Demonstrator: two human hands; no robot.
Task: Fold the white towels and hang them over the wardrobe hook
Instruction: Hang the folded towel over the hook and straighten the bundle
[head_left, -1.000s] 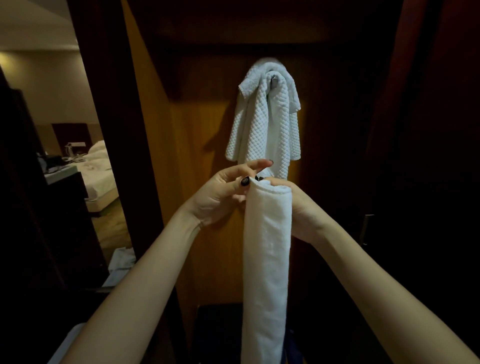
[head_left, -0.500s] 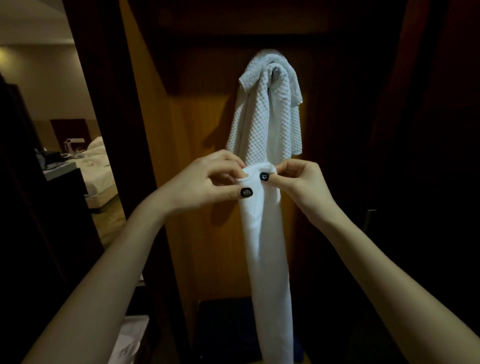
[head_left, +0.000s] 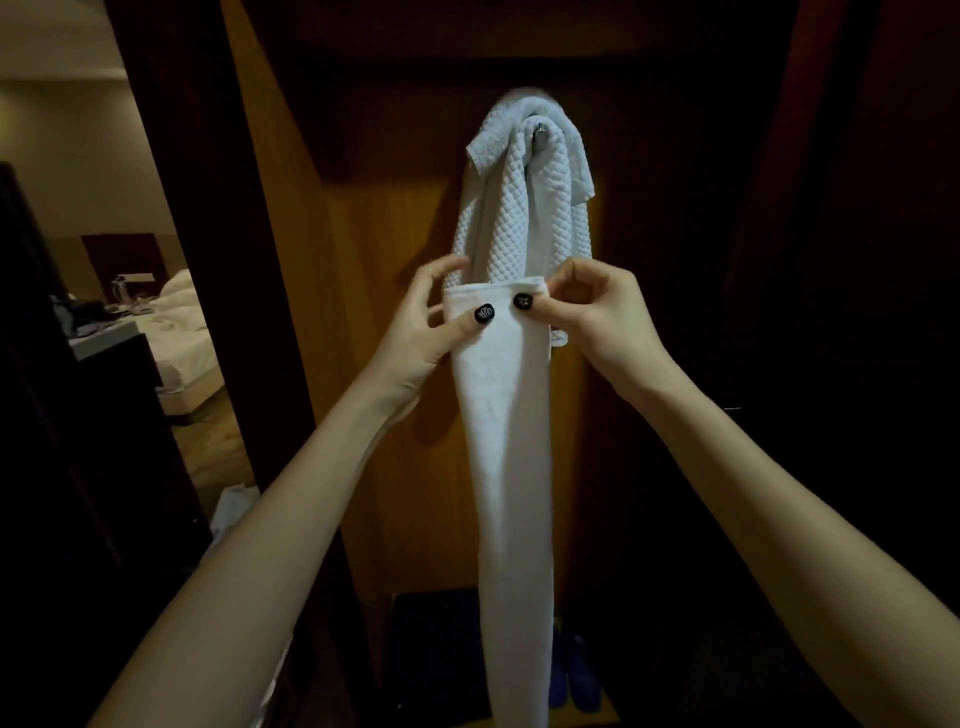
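Towel in hand first: the smooth white towel (head_left: 511, 467) hung straight down from your two hands as a long, narrow fold. Its long axis was vertical, its top hem lay level between your hands, and its tail ran below your wrists and out of the bottom of the view.

Your left hand (head_left: 431, 332) pinched the hem's left corner, thumb on the near face and fingers behind. Your right hand (head_left: 597, 317) pinched the right corner the same way, so both were clamped on the cloth, with the thumbs almost meeting at mid-hem.

Straight above your hands and a little beyond them, the waffle towel (head_left: 524, 208) was draped over the hook (head_left: 540, 130), whose metal tip showed through the bunched top. Its lower ends came down behind the hem you held; I could not tell whether the two cloths touched.

The hook therefore lay up and away from both hands, roughly centred between them, with neither hand clearly nearer.

By my reading the folding looked finished. The next move would call for raising the hem past the waffle towel and laying the strip over the hook. That hook already looked crowded, so the first towel could be knocked off.

Behind your hands stood the wooden wardrobe panel (head_left: 389, 312). Well off beyond your left arm, a bed (head_left: 182, 322) showed in the lit room.
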